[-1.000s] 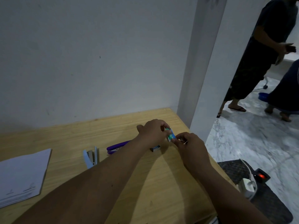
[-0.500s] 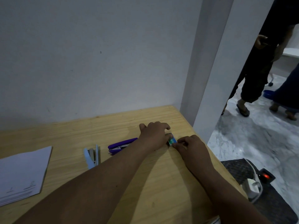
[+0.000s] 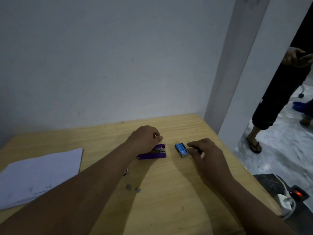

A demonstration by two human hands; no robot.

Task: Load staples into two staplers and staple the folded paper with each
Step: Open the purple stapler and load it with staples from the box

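The purple stapler lies opened on the wooden table, its metal staple channel showing. My left hand hovers just above its far end, thumb and forefinger pinched on a small pale bit that looks like staples. A blue staple box lies flat to the right of the stapler. My right hand rests beside the box with loosely curled fingers, its fingertips at the box's right end. Only a sliver of the light blue stapler peeks out from under my left forearm. The white paper stack lies at the left.
Loose staple bits lie on the table near my left forearm. A wall runs behind the table and a pillar stands at its right corner. A person stands on the marble floor to the right. A black mat with a device lies below the table's right edge.
Both hands held the staple box together before. Now the box lies on the table, my left hand has moved left over the purple stapler, and the stapler sits opened closer to the box.
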